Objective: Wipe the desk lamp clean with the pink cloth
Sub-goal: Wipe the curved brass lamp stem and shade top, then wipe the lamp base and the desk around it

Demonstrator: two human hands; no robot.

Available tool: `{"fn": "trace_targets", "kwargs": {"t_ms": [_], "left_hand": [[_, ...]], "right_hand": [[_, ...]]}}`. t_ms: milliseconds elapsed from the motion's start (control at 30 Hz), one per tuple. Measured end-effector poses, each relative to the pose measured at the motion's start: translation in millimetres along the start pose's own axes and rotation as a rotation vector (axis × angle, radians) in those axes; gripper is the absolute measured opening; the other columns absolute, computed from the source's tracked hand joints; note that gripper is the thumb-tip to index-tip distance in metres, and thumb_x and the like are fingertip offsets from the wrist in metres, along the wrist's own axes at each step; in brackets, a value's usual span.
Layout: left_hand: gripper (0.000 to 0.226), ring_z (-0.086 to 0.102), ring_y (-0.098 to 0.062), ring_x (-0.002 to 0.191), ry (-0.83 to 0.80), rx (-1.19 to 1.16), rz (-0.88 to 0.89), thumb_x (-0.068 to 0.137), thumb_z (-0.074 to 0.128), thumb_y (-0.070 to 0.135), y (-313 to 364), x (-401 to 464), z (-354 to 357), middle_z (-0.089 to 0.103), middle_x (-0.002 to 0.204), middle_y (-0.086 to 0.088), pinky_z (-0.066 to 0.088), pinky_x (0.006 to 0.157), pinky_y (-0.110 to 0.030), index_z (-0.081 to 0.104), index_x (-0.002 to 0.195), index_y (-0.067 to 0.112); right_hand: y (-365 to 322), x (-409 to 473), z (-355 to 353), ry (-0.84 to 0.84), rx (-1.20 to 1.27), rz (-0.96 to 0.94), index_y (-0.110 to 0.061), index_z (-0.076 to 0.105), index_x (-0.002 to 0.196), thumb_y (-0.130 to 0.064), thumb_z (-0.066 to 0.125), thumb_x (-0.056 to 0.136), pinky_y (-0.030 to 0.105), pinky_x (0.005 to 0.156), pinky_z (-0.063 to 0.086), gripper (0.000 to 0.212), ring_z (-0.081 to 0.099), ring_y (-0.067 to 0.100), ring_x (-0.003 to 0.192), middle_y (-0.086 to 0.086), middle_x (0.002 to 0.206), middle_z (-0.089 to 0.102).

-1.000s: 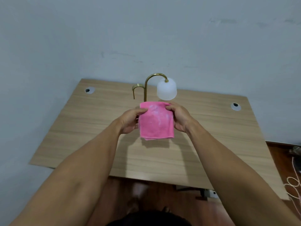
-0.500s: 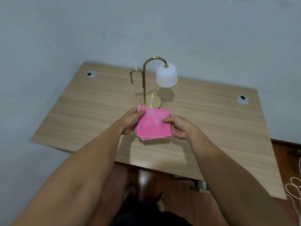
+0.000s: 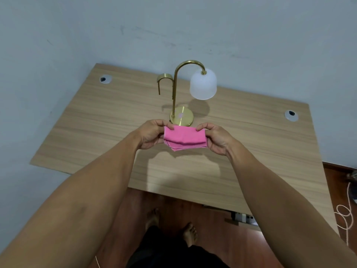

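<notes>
The desk lamp (image 3: 174,89) stands at the back middle of the wooden desk (image 3: 96,122). It has a brass stem, a round brass base (image 3: 182,118) and a frosted white shade (image 3: 203,84) hanging to the right. In front of the base I hold the pink cloth (image 3: 184,138) folded into a narrow band above the desk. My left hand (image 3: 151,133) pinches its left end and my right hand (image 3: 217,137) pinches its right end. The cloth does not touch the lamp.
Two round cable holes sit in the desk, one at the back left (image 3: 105,79) and one at the right (image 3: 291,115). A grey wall rises right behind the desk. White cord (image 3: 345,213) lies on the wooden floor at the right. My bare feet (image 3: 190,233) show below the front edge.
Both hands have lowered the cloth and folded it from a hanging square into a short, wide band. The lamp base, hidden behind the cloth a second ago, is now in view.
</notes>
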State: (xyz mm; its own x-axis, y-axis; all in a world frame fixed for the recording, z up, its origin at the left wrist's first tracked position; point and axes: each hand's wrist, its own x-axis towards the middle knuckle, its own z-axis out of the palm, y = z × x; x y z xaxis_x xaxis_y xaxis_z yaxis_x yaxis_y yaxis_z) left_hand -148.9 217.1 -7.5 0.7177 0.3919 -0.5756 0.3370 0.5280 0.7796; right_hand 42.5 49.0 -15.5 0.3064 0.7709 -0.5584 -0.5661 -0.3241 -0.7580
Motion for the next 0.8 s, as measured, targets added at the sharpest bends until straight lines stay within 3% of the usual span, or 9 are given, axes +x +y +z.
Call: {"fn": "trace_targets", "kwargs": {"t_ms": [67,167,267,333,400,500,600,733,800], "left_hand": [[0.036,0.075,-0.019,0.074,-0.001,0.013,-0.02,0.1,0.047,-0.012,-0.9,4.8,-3.4,0.073,0.112,-0.013,0.066,0.062,-0.029,0.072,0.08,0.006],[0.027,0.072,-0.027,0.088,-0.003,-0.068,-0.08,0.09,0.049,-0.002,-3.5,12.7,-7.4,0.069,0.12,-0.023,0.067,0.073,-0.033,0.074,0.084,-0.001],[0.019,0.071,-0.032,0.105,0.009,-0.157,-0.066,0.086,0.06,0.005,-7.1,26.4,-4.2,0.067,0.127,-0.026,0.066,0.078,-0.033,0.072,0.095,-0.008],[0.022,0.075,-0.027,0.1,0.087,-0.153,-0.026,0.092,0.069,0.0,-10.8,36.2,3.0,0.067,0.126,-0.029,0.066,0.077,-0.029,0.069,0.111,-0.012],[0.018,0.076,-0.024,0.088,0.125,-0.177,0.012,0.093,0.066,-0.007,-12.7,47.4,12.0,0.068,0.122,-0.03,0.065,0.068,-0.025,0.068,0.111,-0.011],[0.022,0.069,-0.028,0.093,0.14,-0.212,0.027,0.089,0.065,-0.015,-16.7,65.0,16.7,0.063,0.117,-0.021,0.066,0.064,-0.03,0.063,0.104,0.002],[0.039,0.067,-0.033,0.1,0.188,-0.142,0.018,0.085,0.074,-0.009,-20.4,78.7,12.0,0.06,0.117,-0.021,0.06,0.09,-0.052,0.052,0.113,0.006],[0.041,0.069,-0.018,0.095,0.473,0.146,0.205,0.085,0.08,0.016,-10.6,95.3,-5.7,0.071,0.108,-0.008,0.057,0.093,-0.041,0.059,0.121,0.014],[0.049,0.067,-0.015,0.101,0.529,0.263,0.307,0.084,0.079,0.024,-0.6,101.9,-12.1,0.07,0.113,-0.004,0.057,0.09,-0.026,0.062,0.129,0.018]], "right_hand": [[-1.5,5.8,-0.5,-0.002,0.034,0.039,-0.006,0.067,0.088,0.013,0.039,0.103,0.032,0.056,0.064,0.037,0.067,0.027,0.074,0.022,0.103,0.071],[-1.0,16.7,-4.1,0.054,0.168,0.121,-0.005,0.063,0.108,-0.004,0.036,0.099,0.037,0.064,0.062,0.029,0.071,0.029,0.072,0.017,0.093,0.077],[9.2,31.4,-1.0,0.13,0.374,0.102,0.0,0.057,0.117,-0.028,0.053,0.104,0.037,0.068,0.062,0.031,0.073,0.026,0.075,0.014,0.088,0.078],[19.0,38.9,3.8,0.15,0.497,0.03,0.001,0.061,0.118,-0.029,0.061,0.105,0.033,0.075,0.067,0.033,0.077,0.022,0.083,0.014,0.094,0.077],[28.4,47.4,10.2,0.166,0.539,-0.045,-0.002,0.064,0.119,-0.022,0.062,0.105,0.033,0.08,0.066,0.024,0.074,0.023,0.096,0.014,0.107,0.073],[40.6,60.8,20.2,0.265,0.507,-0.04,-0.012,0.062,0.116,-0.014,0.062,0.102,0.045,0.085,0.06,0.014,0.064,0.028,0.104,0.014,0.113,0.066],[38.7,74.0,21.1,0.432,0.427,-0.022,-0.013,0.062,0.107,-0.003,0.062,0.097,0.049,0.089,0.056,0.015,0.065,0.028,0.1,0.011,0.107,0.066],[13.8,92.6,10.8,0.646,0.163,-0.191,-0.014,0.067,0.093,-0.001,0.054,0.093,0.034,0.067,0.053,0.018,0.065,0.022,0.083,0.004,0.086,0.066],[0.7,107.4,9.5,0.704,-0.151,-0.266,-0.011,0.065,0.098,-0.012,0.052,0.096,0.04,0.068,0.051,0.013,0.066,0.026,0.085,0.007,0.091,0.068]]}}
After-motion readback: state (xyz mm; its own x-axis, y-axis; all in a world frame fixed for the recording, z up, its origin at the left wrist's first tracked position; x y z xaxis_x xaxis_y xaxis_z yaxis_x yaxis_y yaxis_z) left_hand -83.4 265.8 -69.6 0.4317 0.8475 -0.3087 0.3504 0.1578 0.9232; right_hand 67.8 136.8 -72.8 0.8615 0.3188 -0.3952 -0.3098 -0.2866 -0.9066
